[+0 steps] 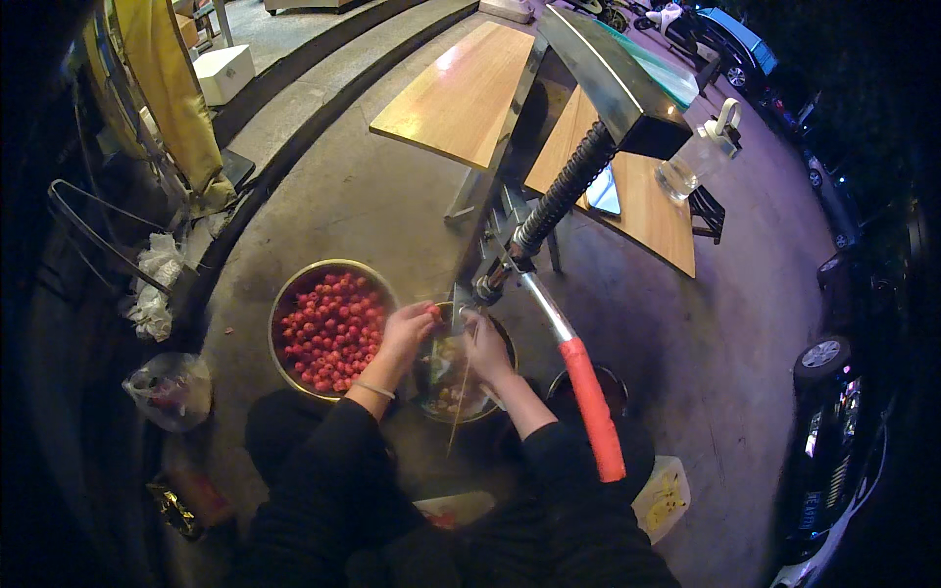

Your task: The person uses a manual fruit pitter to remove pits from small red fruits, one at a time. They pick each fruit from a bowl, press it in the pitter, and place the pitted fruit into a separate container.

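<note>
My left hand (406,331) pinches a small red fruit (434,312), which looks like a hawthorn. A thin wooden stick (461,404) slants down from my right hand (485,345), whose fingers are curled around it beside the metal lower end (485,289) of a lever press. Below both hands is a round basin (514,351) with pale scraps, partly covered by my hands. To the left, a larger metal basin (275,345) holds many red fruits (331,331). The press has a black coil spring (566,187) and a red-wrapped lever (592,411) close to my right forearm.
Wooden tabletops (463,95) stand ahead, with a phone (604,192) and a clear bottle (684,169) on the right one. A dark container (588,386) sits behind the lever. A plastic bag (173,393) lies left, near curved steps (316,81). Parked cars (831,441) line the right.
</note>
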Action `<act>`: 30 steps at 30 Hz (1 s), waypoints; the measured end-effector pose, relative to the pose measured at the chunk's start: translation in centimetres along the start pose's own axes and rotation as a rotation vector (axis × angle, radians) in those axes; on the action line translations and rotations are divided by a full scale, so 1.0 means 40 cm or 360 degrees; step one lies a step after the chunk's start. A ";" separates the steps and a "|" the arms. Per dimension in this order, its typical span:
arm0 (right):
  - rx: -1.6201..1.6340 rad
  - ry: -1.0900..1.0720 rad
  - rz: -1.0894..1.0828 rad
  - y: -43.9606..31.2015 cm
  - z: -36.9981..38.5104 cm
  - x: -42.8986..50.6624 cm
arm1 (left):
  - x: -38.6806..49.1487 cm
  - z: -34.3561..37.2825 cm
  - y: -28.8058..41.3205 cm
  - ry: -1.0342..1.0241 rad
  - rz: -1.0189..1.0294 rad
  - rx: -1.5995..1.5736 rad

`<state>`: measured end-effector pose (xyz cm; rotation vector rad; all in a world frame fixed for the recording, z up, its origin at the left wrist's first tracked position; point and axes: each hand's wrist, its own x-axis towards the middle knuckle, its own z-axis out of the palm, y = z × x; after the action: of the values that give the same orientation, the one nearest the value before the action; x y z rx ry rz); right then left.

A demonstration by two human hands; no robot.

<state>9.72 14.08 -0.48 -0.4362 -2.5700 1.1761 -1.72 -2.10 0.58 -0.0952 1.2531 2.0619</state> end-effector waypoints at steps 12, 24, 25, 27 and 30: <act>0.0668 0.0324 0.0646 -0.134 -0.165 -0.162 | 0.077 0.108 -0.096 0.0047 0.0862 0.1475; 0.1269 -0.0639 0.0573 -0.617 -0.660 -0.210 | 0.088 0.129 -0.108 0.0024 0.1141 0.1715; 0.1150 -0.0706 0.0664 -0.616 -0.652 -0.207 | 0.089 0.128 -0.108 0.0037 0.1135 0.1714; 0.1022 -0.0718 0.0758 -0.592 -0.609 -0.213 | 0.091 0.124 -0.107 0.0011 0.1073 0.1681; 0.0619 -0.0438 0.0868 -0.533 -0.491 -0.237 | 0.099 0.117 -0.107 -0.0043 0.1016 0.1533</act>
<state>22.41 10.55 27.02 -0.9761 -2.4092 1.9972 -0.74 4.92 -1.75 0.8602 2.3215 1.6609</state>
